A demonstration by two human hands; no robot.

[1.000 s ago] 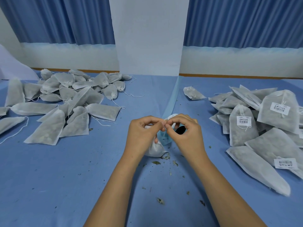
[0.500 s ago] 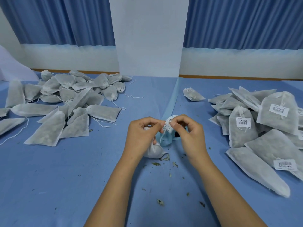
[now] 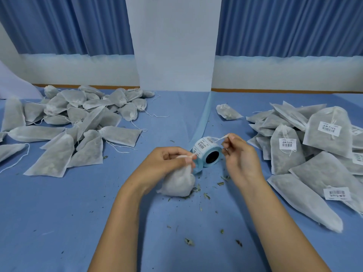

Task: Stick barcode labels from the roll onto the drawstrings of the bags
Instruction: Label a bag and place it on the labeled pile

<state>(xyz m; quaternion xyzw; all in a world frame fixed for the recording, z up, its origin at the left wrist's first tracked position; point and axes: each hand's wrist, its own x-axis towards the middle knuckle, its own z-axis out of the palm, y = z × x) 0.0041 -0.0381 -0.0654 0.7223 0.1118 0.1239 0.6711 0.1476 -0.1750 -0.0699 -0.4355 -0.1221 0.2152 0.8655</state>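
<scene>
My left hand (image 3: pixel 167 160) grips the neck of a small white bag (image 3: pixel 178 182) that rests on the blue table. My right hand (image 3: pixel 238 157) pinches the end of the bag's white drawstring (image 3: pixel 220 138), which runs taut from the bag's neck up and to the right. The drawstring passes in front of the label roll (image 3: pixel 206 151), a blue roll with barcode labels that lies on its side just behind my hands. No loose label shows in either hand.
A pile of unlabelled bags (image 3: pixel 64 124) with loose strings covers the left of the table (image 3: pixel 59 213). A pile of labelled bags (image 3: pixel 314 150) lies on the right. One bag (image 3: pixel 227 111) sits alone behind the roll. Dried leaf bits (image 3: pixel 204 195) scatter near my hands.
My hands, close together over the roll before, have moved apart. The right hand has pulled the drawstring out to the right, and the bag under my left hand now shows.
</scene>
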